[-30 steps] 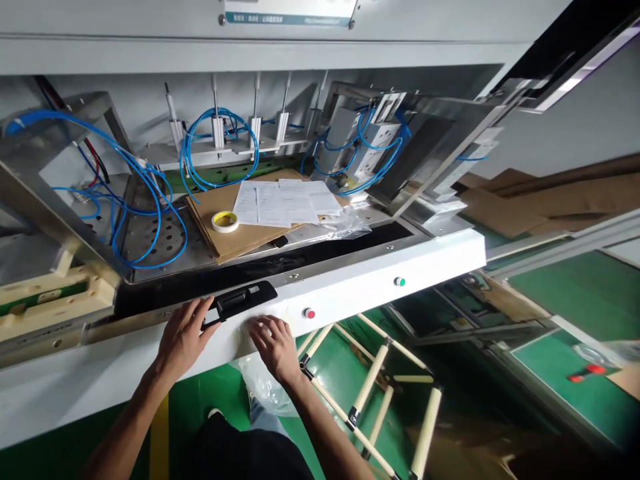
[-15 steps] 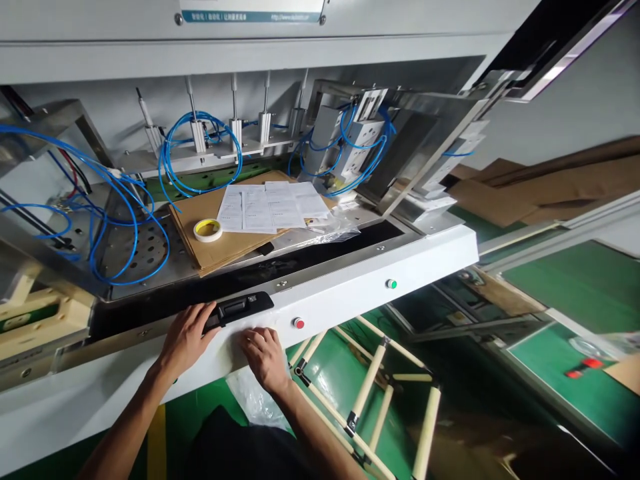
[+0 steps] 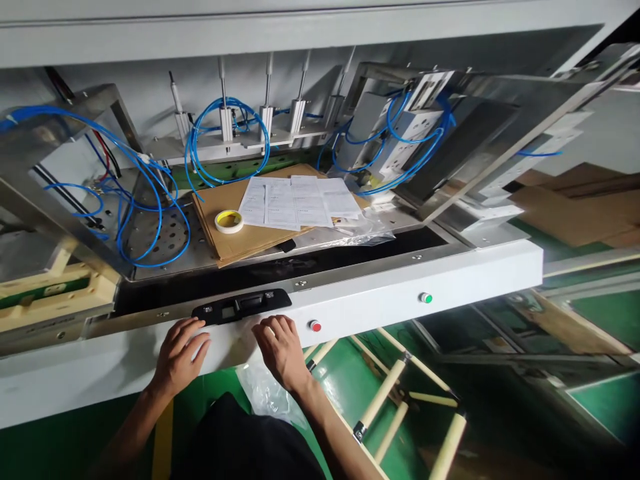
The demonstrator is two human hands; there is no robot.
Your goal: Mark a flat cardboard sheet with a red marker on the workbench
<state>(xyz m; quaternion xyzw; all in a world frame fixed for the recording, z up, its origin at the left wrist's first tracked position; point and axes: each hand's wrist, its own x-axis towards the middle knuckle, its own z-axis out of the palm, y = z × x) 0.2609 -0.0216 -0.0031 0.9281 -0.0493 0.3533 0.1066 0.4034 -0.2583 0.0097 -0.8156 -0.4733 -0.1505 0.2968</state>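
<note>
Both hands rest on the long white painted metal front panel point(image 3: 380, 303) of the machine, just below the black plastic recessed handle plate point(image 3: 241, 305). Left hand point(image 3: 180, 353): grip loose, fingers spread and slightly curled, fingertips lying on the white panel just under the handle plate's left end, holding nothing. Right hand point(image 3: 281, 347): grip also unclenched, fingers fanned and flat against the panel under the plate's right end; a crumpled clear plastic bag point(image 3: 270, 393) hangs below the panel edge by the wrist, cannot tell whether the fingers pin it. Small round red button point(image 3: 315, 326) sits on the panel just right of the right hand; small round green button point(image 3: 425, 297) further right, well apart.

Behind the panel, inside the open machine: flat brown cardboard sheets point(image 3: 240, 223) on the perforated metal deck, a roll of yellow-cored white tape point(image 3: 229, 221) on the cardboard, white printed paper sheets point(image 3: 300, 200) beside it. Loops of blue pneumatic tubing point(image 3: 150, 200) run along the left and rear. Green floor point(image 3: 345, 373) below.
</note>
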